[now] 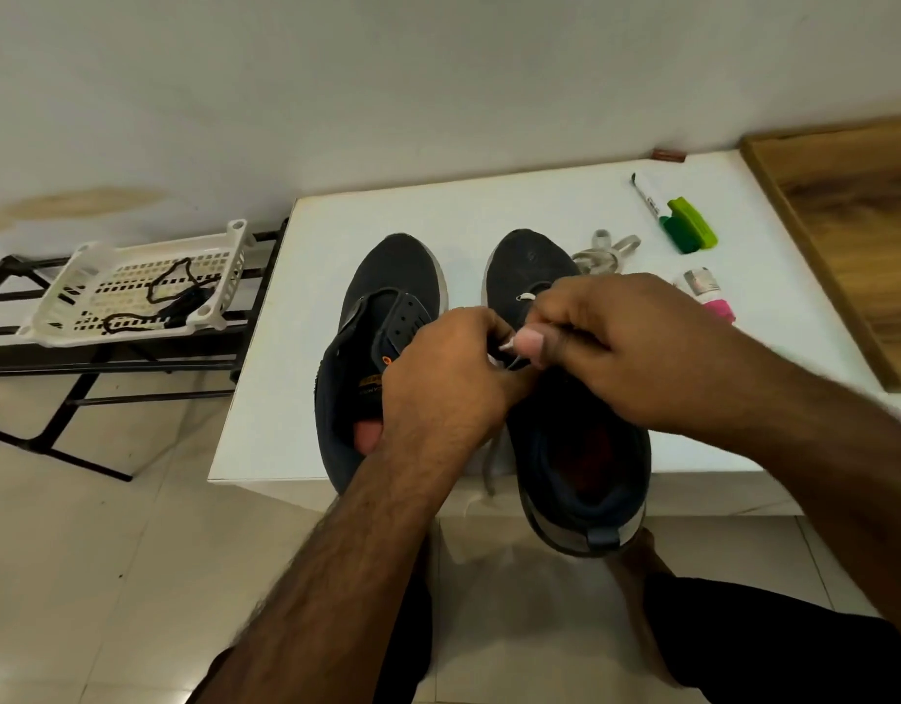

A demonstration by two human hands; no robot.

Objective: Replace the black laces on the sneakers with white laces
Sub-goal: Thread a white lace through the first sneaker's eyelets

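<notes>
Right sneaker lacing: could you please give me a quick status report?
Both hands, left and right, pinching white lace over right sneaker. Left sneaker unlaced. Black laces in basket. Nothing in the way.

Left shoe [387, 317]: dark knit cloth, matt; pale rubbery sole rim.
Right shoe [534, 276]: same matt cloth, padded collar, smooth grey heel band.
White lace [605, 254]: flat woven cloth, near the table's far edge.
Table [489, 205]: smooth white top, faint sheen.
Basket [133, 287]: white perforated plastic, slightly glossy.
Black laces [174, 297]: matt cord, in the basket.
Rack [57, 348]: black metal bars.
Green item [689, 226]: glossy plastic.
Board [854, 215]: wood-grain, satin.
Floor [82, 576]: glossy tiles.
Wall [387, 83]: matt paint, stained.
</notes>
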